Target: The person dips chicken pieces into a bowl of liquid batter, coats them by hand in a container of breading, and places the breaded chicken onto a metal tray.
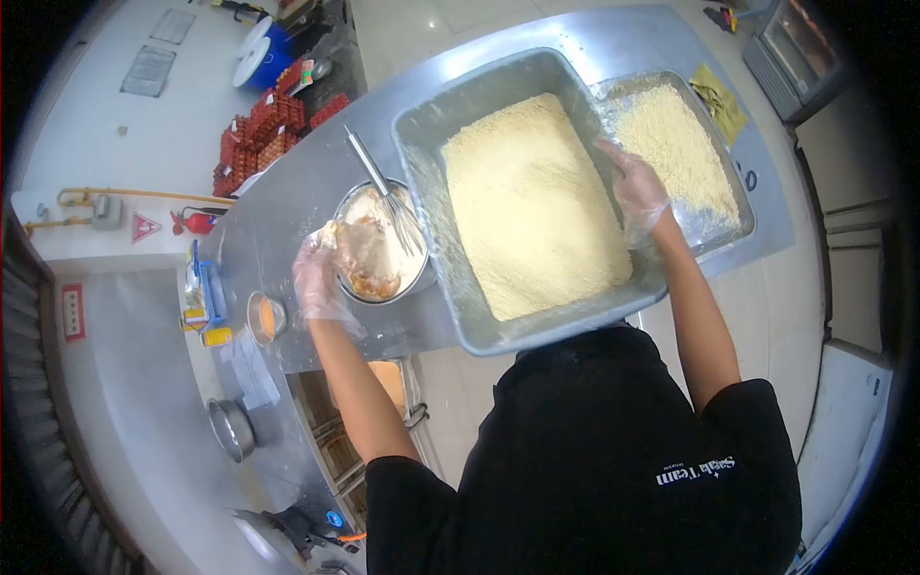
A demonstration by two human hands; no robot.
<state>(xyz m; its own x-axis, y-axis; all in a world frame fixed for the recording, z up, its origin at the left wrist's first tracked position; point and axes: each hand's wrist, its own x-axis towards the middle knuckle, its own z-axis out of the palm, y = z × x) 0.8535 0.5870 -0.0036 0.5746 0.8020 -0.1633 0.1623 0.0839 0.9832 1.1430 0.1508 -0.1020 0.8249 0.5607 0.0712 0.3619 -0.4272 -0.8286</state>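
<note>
At 10 o'clock, a wet brown mass [367, 257] is lying in a bowl [410, 287], probably soft, slippery, needing cupping underneath. My left hand [319, 276] is sitting at its 9 o'clock, my right hand [639, 195] along the tub's [427, 192] 3 o'clock rim; I can't tell either grip's closure.

With the grey rectangular plastic tub [433, 206] as clock centre, pale-yellow powder [537, 216] lies in it. Just beside it, toward nine o'clock, stands a round silver metal bowl [427, 274], a silver wire whisk [369, 161] in it, handle toward eleven. Between two and three, a rectangular silver metal tray [707, 233] holds pale-yellow crumbs [676, 144]; a folded yellow-green cloth [719, 105] lies at two.
</note>
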